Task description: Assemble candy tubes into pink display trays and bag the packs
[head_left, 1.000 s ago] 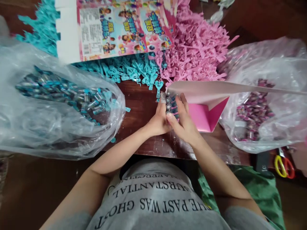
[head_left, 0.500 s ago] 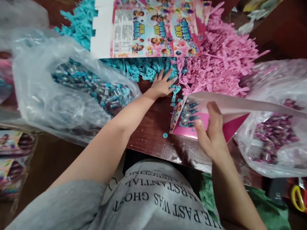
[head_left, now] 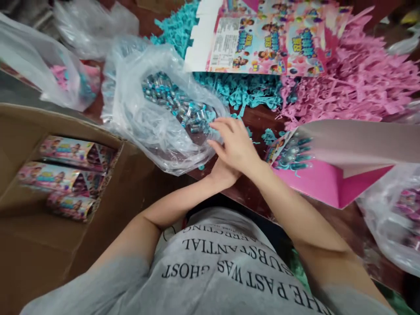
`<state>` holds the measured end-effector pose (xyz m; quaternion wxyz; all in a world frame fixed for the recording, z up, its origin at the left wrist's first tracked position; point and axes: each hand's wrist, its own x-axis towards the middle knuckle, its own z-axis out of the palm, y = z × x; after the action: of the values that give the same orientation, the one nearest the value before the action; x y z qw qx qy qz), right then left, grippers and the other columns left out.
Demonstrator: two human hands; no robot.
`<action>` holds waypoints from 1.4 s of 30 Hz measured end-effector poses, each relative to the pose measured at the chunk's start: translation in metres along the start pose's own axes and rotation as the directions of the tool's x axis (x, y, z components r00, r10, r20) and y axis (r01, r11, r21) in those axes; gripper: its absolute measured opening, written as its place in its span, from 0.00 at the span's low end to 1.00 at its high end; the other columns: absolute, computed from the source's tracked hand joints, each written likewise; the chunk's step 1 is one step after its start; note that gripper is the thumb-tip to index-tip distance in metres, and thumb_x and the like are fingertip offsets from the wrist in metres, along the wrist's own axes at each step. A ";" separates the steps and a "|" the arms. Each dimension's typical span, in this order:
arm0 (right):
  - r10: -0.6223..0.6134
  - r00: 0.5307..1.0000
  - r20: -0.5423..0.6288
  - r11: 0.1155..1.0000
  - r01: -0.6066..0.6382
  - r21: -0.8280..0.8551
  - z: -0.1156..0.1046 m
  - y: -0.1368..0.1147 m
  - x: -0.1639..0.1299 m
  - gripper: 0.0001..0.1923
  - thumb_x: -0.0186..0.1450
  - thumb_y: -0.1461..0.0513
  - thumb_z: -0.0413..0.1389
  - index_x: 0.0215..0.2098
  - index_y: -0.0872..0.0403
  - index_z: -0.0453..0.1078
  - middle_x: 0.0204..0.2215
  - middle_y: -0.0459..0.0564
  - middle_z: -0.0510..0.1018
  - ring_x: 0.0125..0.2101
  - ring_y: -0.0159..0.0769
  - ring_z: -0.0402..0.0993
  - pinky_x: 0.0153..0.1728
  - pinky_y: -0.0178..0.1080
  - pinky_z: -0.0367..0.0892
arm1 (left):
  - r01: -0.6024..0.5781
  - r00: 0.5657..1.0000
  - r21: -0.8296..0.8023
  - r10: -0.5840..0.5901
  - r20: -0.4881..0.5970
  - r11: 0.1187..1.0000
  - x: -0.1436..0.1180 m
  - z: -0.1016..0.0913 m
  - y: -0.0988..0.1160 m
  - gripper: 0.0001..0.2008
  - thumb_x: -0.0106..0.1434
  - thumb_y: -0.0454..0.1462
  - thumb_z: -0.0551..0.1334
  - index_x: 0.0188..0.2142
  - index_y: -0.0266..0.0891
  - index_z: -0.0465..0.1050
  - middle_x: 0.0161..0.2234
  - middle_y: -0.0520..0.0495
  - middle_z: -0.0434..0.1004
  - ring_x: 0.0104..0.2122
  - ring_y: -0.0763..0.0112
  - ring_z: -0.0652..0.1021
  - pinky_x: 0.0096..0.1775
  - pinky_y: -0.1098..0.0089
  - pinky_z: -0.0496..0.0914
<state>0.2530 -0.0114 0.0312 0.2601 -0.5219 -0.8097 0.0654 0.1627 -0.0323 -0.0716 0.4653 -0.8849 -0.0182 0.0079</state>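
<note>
Your right hand (head_left: 233,142) reaches, fingers spread and holding nothing, at the mouth of the clear bag (head_left: 144,118) of blue tubes (head_left: 183,109), centre frame; your left hand (head_left: 222,173) sits beneath it, its grip hidden.

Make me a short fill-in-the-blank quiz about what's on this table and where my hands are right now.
1. The right hand reaches into the clear bag of ____ capsules.
2. The open pink box lies on the ____ side of the right hand.
3. The printed packs lie in a ____ carton.
4. The heap of pink plastic pieces lies right of the ____ heap.

Missing words: blue; right; cardboard; blue
</note>
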 end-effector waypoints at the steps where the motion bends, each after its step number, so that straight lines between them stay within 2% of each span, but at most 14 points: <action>1: 0.023 0.996 0.084 0.999 -0.021 -0.029 0.015 0.000 0.020 0.22 0.75 0.59 0.56 0.65 0.52 0.70 0.62 0.62 0.74 0.62 0.58 0.69 0.61 0.62 0.68 | 0.104 0.993 -0.044 -0.101 0.060 0.994 -0.007 -0.007 0.003 0.26 0.67 0.45 0.58 0.61 0.44 0.79 0.61 0.36 0.78 0.60 0.39 0.78 0.44 0.41 0.81; 2: 0.054 0.984 0.173 0.997 -0.043 -0.065 0.030 0.000 0.038 0.21 0.74 0.61 0.56 0.64 0.55 0.71 0.61 0.63 0.75 0.62 0.59 0.68 0.60 0.62 0.68 | 0.303 0.949 -0.200 -0.277 0.150 0.932 -0.013 -0.013 0.005 0.24 0.69 0.45 0.59 0.62 0.44 0.79 0.60 0.35 0.78 0.59 0.41 0.79 0.48 0.44 0.81; 3: 0.085 0.963 0.255 0.993 -0.061 -0.099 0.043 0.000 0.055 0.20 0.74 0.63 0.56 0.62 0.56 0.73 0.61 0.64 0.74 0.62 0.60 0.68 0.60 0.62 0.68 | 0.500 0.865 -0.371 -0.427 0.265 0.783 -0.018 -0.019 0.007 0.23 0.72 0.45 0.60 0.62 0.44 0.79 0.60 0.34 0.78 0.58 0.44 0.79 0.52 0.47 0.81; 5: 0.135 0.919 0.370 0.986 -0.086 -0.146 0.062 0.001 0.082 0.17 0.73 0.65 0.56 0.58 0.58 0.76 0.61 0.66 0.74 0.63 0.62 0.67 0.59 0.62 0.67 | 0.666 0.738 -0.592 -0.518 0.432 0.455 -0.025 -0.027 0.009 0.21 0.74 0.44 0.61 0.63 0.44 0.78 0.62 0.33 0.77 0.59 0.46 0.78 0.56 0.50 0.78; 7: 0.158 0.895 0.417 0.983 -0.101 -0.156 0.071 0.004 0.096 0.14 0.73 0.66 0.56 0.55 0.56 0.77 0.62 0.65 0.73 0.63 0.61 0.67 0.59 0.60 0.67 | 0.642 0.738 -0.717 -0.474 0.480 0.273 -0.033 -0.031 0.006 0.21 0.74 0.43 0.61 0.64 0.44 0.77 0.63 0.32 0.74 0.61 0.44 0.75 0.57 0.48 0.77; 9: 0.162 0.905 0.394 0.984 -0.119 -0.130 0.066 0.009 0.097 0.13 0.73 0.66 0.56 0.54 0.54 0.76 0.62 0.62 0.74 0.62 0.57 0.69 0.60 0.58 0.67 | 0.590 0.767 -0.785 -0.435 0.471 0.190 -0.042 -0.030 -0.003 0.23 0.73 0.41 0.63 0.65 0.41 0.75 0.65 0.30 0.71 0.61 0.42 0.73 0.58 0.45 0.75; 14: 0.142 0.986 0.090 0.980 -0.153 0.130 0.000 0.024 0.040 0.15 0.77 0.62 0.51 0.61 0.52 0.67 0.56 0.56 0.78 0.54 0.46 0.74 0.55 0.49 0.70 | 0.478 0.836 -0.858 -0.397 0.379 0.189 -0.054 -0.007 -0.033 0.30 0.65 0.25 0.59 0.67 0.32 0.70 0.65 0.29 0.72 0.61 0.45 0.72 0.61 0.47 0.72; 18: 0.186 0.981 -0.060 0.966 -0.171 0.195 -0.047 0.025 -0.045 0.14 0.78 0.60 0.50 0.59 0.51 0.69 0.53 0.56 0.79 0.50 0.43 0.77 0.50 0.46 0.74 | 0.416 0.886 -0.867 -0.336 0.319 0.275 -0.045 0.013 -0.038 0.24 0.73 0.30 0.55 0.65 0.40 0.73 0.57 0.35 0.81 0.54 0.47 0.75 0.52 0.48 0.74; 24: 0.312 0.946 -0.094 0.931 -0.284 0.228 -0.039 0.017 -0.141 0.13 0.78 0.60 0.54 0.58 0.52 0.73 0.46 0.55 0.81 0.44 0.41 0.80 0.41 0.44 0.78 | 0.465 0.823 -0.825 -0.501 0.268 0.322 -0.044 0.016 -0.035 0.22 0.74 0.30 0.54 0.63 0.37 0.74 0.53 0.34 0.81 0.56 0.49 0.77 0.53 0.53 0.71; 27: 0.358 0.926 -0.121 0.922 -0.330 0.204 -0.031 0.014 -0.151 0.13 0.77 0.59 0.55 0.58 0.51 0.73 0.46 0.55 0.82 0.42 0.42 0.80 0.40 0.45 0.78 | 0.495 0.804 -0.817 -0.512 0.302 0.296 -0.038 0.013 -0.033 0.24 0.70 0.29 0.56 0.65 0.33 0.72 0.60 0.31 0.77 0.60 0.47 0.75 0.57 0.52 0.71; 30: 0.355 0.928 -0.113 0.926 -0.332 0.181 -0.032 0.011 -0.149 0.15 0.77 0.59 0.54 0.59 0.51 0.73 0.48 0.57 0.82 0.40 0.41 0.81 0.39 0.45 0.79 | 0.530 0.802 -0.806 -0.466 0.375 0.264 -0.028 0.014 -0.030 0.23 0.71 0.29 0.54 0.63 0.34 0.74 0.55 0.32 0.81 0.58 0.48 0.77 0.56 0.52 0.72; 34: 0.331 0.938 -0.104 0.940 -0.319 0.122 -0.042 0.009 -0.146 0.15 0.78 0.58 0.53 0.60 0.50 0.74 0.48 0.56 0.82 0.38 0.40 0.82 0.36 0.43 0.79 | 0.589 0.713 -0.794 -0.559 0.423 0.151 -0.030 0.011 -0.036 0.27 0.68 0.27 0.54 0.65 0.34 0.71 0.51 0.34 0.80 0.53 0.51 0.80 0.56 0.54 0.75; 38: 0.304 0.945 -0.119 0.948 -0.289 0.130 -0.050 0.017 -0.137 0.15 0.78 0.59 0.54 0.60 0.50 0.74 0.49 0.56 0.83 0.42 0.42 0.82 0.38 0.44 0.80 | 0.422 0.717 -0.906 -0.607 0.342 -0.013 -0.053 -0.010 -0.055 0.27 0.68 0.29 0.53 0.66 0.38 0.68 0.54 0.38 0.76 0.56 0.58 0.78 0.59 0.57 0.75; 42: 0.155 0.982 -0.107 0.975 -0.134 0.179 -0.052 0.024 -0.118 0.14 0.78 0.58 0.55 0.59 0.51 0.74 0.48 0.54 0.84 0.46 0.41 0.82 0.44 0.44 0.80 | 0.315 0.726 -0.935 -0.592 0.349 -0.164 -0.070 -0.031 -0.068 0.19 0.74 0.37 0.58 0.62 0.41 0.72 0.49 0.42 0.78 0.50 0.62 0.80 0.54 0.60 0.78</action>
<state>0.3364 -0.1132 0.0251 0.3469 -0.5581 -0.7438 0.1220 0.0921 -0.0226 0.0019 -0.2957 -0.8732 -0.2840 -0.2636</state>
